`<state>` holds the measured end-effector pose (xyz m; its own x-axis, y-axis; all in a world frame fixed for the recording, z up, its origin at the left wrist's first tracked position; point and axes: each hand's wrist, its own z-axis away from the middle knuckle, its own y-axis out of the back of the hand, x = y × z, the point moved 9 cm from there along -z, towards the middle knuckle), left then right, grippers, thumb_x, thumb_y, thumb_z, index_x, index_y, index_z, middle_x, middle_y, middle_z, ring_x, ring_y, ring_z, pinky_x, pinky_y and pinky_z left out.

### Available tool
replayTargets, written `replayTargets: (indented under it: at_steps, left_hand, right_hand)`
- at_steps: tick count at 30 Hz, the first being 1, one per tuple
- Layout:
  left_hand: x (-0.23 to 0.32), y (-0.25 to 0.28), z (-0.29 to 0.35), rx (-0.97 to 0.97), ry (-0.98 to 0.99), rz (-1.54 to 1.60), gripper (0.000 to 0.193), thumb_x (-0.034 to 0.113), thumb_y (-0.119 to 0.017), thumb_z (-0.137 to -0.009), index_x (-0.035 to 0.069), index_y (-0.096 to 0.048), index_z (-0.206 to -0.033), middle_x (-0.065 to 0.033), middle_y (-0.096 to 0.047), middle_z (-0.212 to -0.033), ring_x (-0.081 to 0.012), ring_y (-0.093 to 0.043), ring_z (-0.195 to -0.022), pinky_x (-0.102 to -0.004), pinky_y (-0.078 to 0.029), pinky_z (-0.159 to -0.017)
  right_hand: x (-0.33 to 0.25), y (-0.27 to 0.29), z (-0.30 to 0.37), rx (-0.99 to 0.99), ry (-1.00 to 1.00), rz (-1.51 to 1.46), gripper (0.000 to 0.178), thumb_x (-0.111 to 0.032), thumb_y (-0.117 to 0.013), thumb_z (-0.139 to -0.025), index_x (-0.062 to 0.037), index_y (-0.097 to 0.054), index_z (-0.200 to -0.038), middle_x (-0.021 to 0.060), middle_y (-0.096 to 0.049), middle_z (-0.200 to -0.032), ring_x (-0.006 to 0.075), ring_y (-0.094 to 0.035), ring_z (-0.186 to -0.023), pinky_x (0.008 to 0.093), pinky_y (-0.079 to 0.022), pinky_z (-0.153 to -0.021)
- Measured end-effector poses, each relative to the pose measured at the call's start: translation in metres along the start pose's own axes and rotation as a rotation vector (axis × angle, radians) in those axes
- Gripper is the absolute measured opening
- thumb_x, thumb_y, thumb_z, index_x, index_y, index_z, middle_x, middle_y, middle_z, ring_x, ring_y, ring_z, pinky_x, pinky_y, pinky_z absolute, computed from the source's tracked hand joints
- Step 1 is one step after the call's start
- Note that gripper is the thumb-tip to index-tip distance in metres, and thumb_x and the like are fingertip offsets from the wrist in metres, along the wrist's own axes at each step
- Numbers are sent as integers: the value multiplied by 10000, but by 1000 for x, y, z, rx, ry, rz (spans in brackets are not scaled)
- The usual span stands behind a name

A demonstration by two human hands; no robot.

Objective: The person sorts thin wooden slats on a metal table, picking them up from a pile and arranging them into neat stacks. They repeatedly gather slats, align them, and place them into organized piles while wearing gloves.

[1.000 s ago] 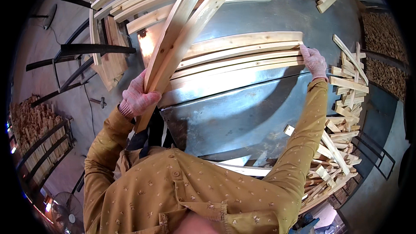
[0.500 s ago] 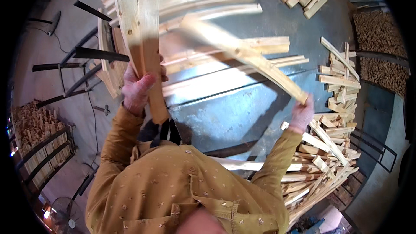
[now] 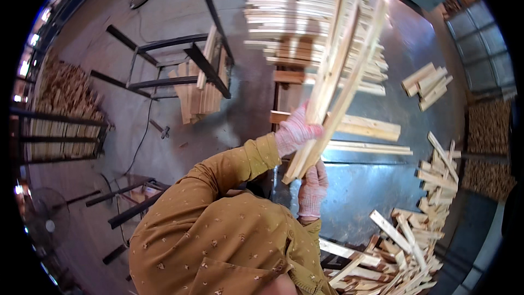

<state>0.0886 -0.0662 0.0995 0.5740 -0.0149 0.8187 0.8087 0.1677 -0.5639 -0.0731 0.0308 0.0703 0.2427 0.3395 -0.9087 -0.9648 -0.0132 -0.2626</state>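
Several long pale wooden slats (image 3: 329,68) stand out in front of me in a bundle, their lower ends close to my body and their upper ends fanned apart. My left hand (image 3: 295,131), in a pinkish knit glove, is wrapped round the bundle low down. My gloved right hand (image 3: 313,190) grips near the bottom end of the rightmost slat (image 3: 357,76), just below the left hand. Its fingertips are partly hidden behind the wood. Beyond the bundle, rows of slats (image 3: 273,8) lie on the metal table (image 3: 365,186).
A jumbled heap of offcuts (image 3: 398,240) covers the table's right side. A small pile of short pieces (image 3: 428,84) lies at the far right. On the left stands a black metal frame (image 3: 169,82) with boards in it, and a cable (image 3: 139,150) runs along the floor.
My view has turned left. The right hand has swung its slat in from the right, up against those in my left hand. Both hands are now close together.
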Motion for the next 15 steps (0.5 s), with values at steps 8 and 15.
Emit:
replayTargets:
  at_steps: [8, 15]
  left_hand:
    - [136, 123, 42, 16, -280, 45, 806, 156, -867, -767, 50, -423, -1432, -97, -619, -1245, -210, -622, -1110, -369, -538, -938]
    - [269, 354, 65, 287, -260, 11, 550, 110, -827, -775, -7, -581, -1252, -98, -690, -1052, -216, -690, -905, -342, -585, -800]
  right_hand:
    - [-4, -167, -13, -497, 246, 350, 578, -287, -548, -1036, 61, -413, -1477, 171, -553, -1407, 218, -529, -1273, 314, -417, -1054]
    - [-2, -390, -49, -526, 732, 992, 451, -271, -712, -863, -148, -647, -1291, 110, -623, -1206, 322, -636, -1007, 389, -550, -837]
